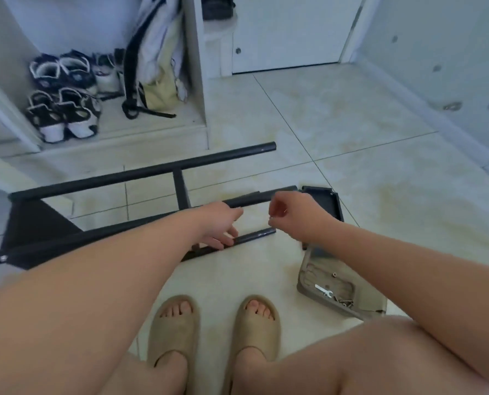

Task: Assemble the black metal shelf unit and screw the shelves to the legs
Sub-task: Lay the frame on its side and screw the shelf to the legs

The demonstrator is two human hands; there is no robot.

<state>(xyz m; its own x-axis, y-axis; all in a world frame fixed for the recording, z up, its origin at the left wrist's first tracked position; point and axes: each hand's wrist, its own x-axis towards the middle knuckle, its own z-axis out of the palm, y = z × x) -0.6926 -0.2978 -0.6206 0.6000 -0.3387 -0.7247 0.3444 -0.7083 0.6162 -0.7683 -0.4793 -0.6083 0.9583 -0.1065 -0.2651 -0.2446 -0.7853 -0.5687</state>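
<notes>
Black frame (140, 173) lies on floor, centre-left. One shelf (35, 226) seemingly on at left end, second shelf (327, 202) loose, far right. Left hand (214, 226): fingers straight, resting on near leg (259, 235). Right hand (294, 215): fingertips pinch small bright piece (270, 222), likely a screw. Most fastening left.

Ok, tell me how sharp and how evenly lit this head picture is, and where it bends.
Head view: soft, even, bluish light, no hard shadows; motion blur softens everything, worst on the right hand and the shoes; the wide lens bows the floor tile lines toward the edges.
</notes>
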